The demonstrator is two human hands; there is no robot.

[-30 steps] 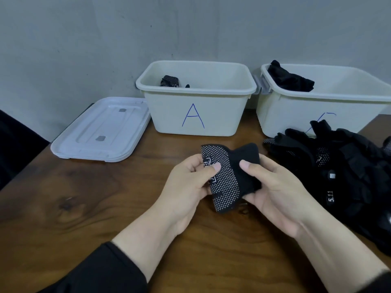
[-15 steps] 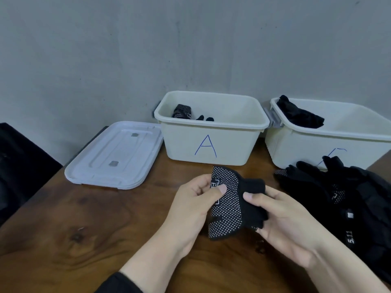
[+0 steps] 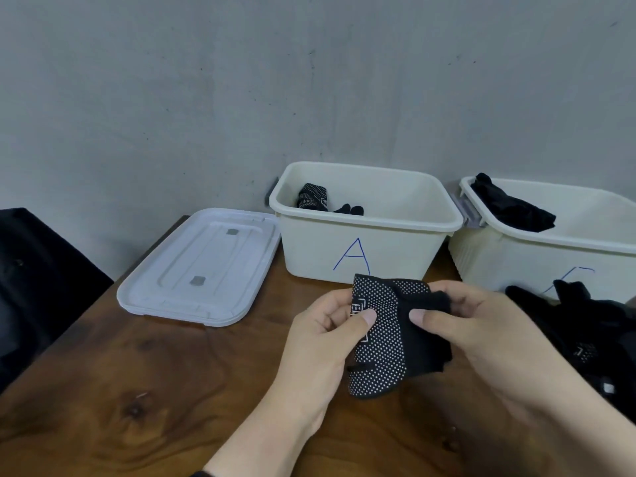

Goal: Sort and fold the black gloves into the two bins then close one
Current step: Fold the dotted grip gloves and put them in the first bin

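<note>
Two hands, both on one glove. Left hand [image 3: 323, 333] pinches the dotted glove [image 3: 385, 342] at its left edge, thumb on top near a white printed logo, fingers curled behind. Right hand [image 3: 481, 342] pinches the glove's right side, thumb pressed on the plain black fabric, fingers tucked under. The glove is held up above the wooden table [image 3: 144, 390], just in front of bin A — black knit, covered in small white grip dots on the left part, plain black on the right, folded over on itself.

Two cream bins at the far side, both open. Bin A [image 3: 361, 249], blue "A" on its front, holds one dotted glove bundle [image 3: 311, 197] with black fingertips poking out beside it. The right bin [image 3: 516, 256], blue mark partly hidden, holds one plain black folded piece [image 3: 512, 208] against its left rim. Grey latch [image 3: 468, 211] between the bins.

One white lid [image 3: 203, 266] lies flat on the table left of bin A. One pile of black gloves [image 3: 585, 332] at the right, near the right bin — count unclear.
</note>
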